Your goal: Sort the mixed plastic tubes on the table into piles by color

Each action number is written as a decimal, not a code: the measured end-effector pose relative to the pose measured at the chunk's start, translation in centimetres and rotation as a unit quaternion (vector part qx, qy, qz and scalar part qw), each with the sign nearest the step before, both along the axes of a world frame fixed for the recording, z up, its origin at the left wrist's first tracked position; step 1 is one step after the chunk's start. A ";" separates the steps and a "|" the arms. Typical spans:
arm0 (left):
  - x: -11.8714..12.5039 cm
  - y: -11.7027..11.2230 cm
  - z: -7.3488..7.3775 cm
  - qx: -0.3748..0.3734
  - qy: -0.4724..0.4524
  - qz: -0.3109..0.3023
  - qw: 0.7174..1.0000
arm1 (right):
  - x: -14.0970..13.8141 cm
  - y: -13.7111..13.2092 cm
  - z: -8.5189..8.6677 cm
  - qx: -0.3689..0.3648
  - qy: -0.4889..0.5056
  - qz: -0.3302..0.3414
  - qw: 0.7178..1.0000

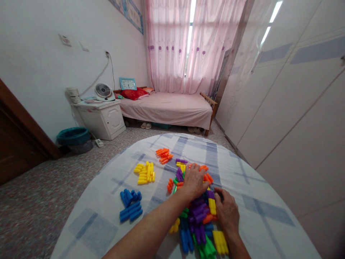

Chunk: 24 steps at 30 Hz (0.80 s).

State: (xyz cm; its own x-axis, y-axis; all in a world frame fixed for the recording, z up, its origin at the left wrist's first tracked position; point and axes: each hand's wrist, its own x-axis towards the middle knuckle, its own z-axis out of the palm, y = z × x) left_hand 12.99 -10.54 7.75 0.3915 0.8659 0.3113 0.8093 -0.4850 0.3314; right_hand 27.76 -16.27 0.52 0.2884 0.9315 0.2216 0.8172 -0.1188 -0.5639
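A mixed pile of bullet-shaped plastic toy pieces (pixel 198 211) in purple, blue, green, yellow and orange lies on the cloth-covered table. My left hand (pixel 193 180) reaches over its far part, fingers apart and bent down among orange and purple pieces; the palm hides what is underneath. At the pile's right edge is my right hand (pixel 228 211), loosely curved with thumb and forefinger apart, beside a purple-and-yellow piece (pixel 212 205). Left of the pile lie separate groups of orange pieces (pixel 164 155), yellow pieces (pixel 146 173) and blue pieces (pixel 130 205).
The round table (pixel 94 230) has a white and blue checked cloth. Beyond it stand a bed (pixel 172 104) and a white cabinet (pixel 104 120) carrying a fan (pixel 104 91). A bin (pixel 75 138) is on the floor at left; wardrobes (pixel 285 118) line the right side.
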 end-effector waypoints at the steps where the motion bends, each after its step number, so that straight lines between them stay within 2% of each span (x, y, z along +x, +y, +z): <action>1: 0.6 0.1 0.1 -0.020 0.023 0.012 0.999 | 0.0 0.0 -0.1 0.002 0.001 0.004 1.000; 5: 2.2 0.7 0.5 -0.078 0.087 0.057 0.992 | 0.1 -0.1 -0.1 0.004 0.007 0.005 1.000; 15: 2.2 1.6 -0.1 -0.043 0.057 0.038 0.997 | 0.1 0.0 -0.6 0.015 0.014 -0.002 1.000; 20: 0.0 1.9 0.0 -0.017 -0.003 0.038 0.999 | 0.1 -0.1 -0.7 0.014 0.029 -0.009 0.999; 24: -4.2 3.0 1.0 0.016 -0.074 0.088 0.993 | 0.1 -0.1 -0.7 0.015 0.031 -0.013 0.999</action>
